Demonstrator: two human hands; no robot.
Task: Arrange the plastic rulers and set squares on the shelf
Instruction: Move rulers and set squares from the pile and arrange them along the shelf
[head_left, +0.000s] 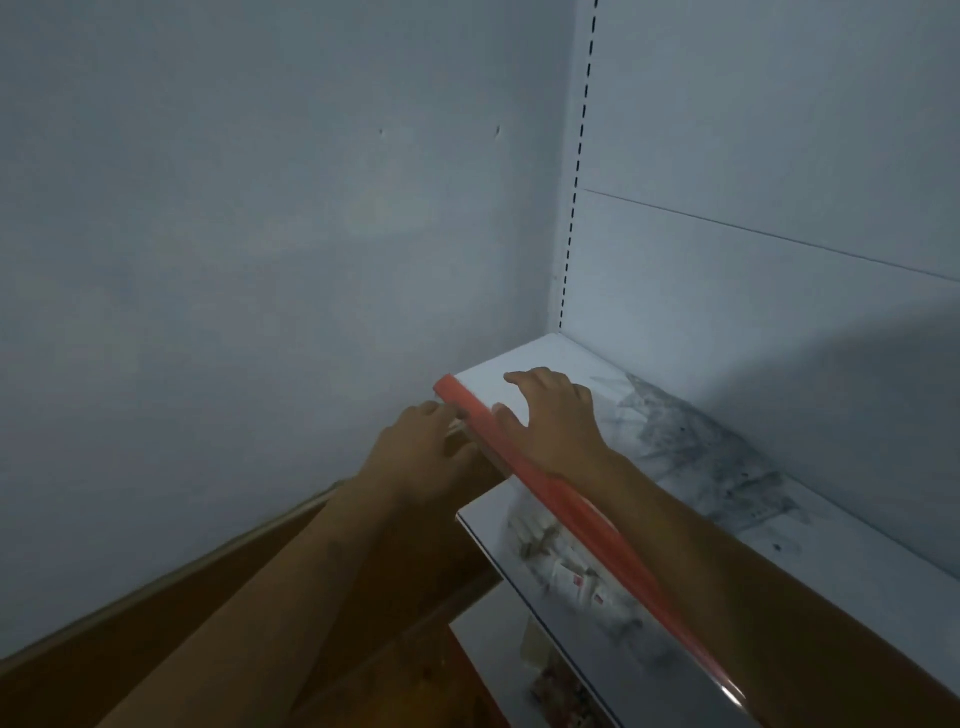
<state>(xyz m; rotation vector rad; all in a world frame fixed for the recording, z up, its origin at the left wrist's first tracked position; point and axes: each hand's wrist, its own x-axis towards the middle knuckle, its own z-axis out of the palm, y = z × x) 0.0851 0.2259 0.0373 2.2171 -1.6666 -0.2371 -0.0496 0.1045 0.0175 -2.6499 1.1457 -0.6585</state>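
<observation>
Two hands (431, 447) (550, 415), two shelves (857, 551) (498, 525).

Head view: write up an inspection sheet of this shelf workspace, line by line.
Surface: white shelf, dark smudges across its right part; red strip along its front edge.
Job's things: no ruler or set square can be made out; something pale under the left hand, too blurred to name.
Clutter: small pale packets on the lower shelf, blurred.
Hands: left hand at the shelf's left corner, fingers on the edge; right hand spread, fingers down on the shelf top, holding nothing.
Cables: nothing seen.
Surroundings: pale wall to the left, slotted upright and white back panel behind, brown floor below.
</observation>
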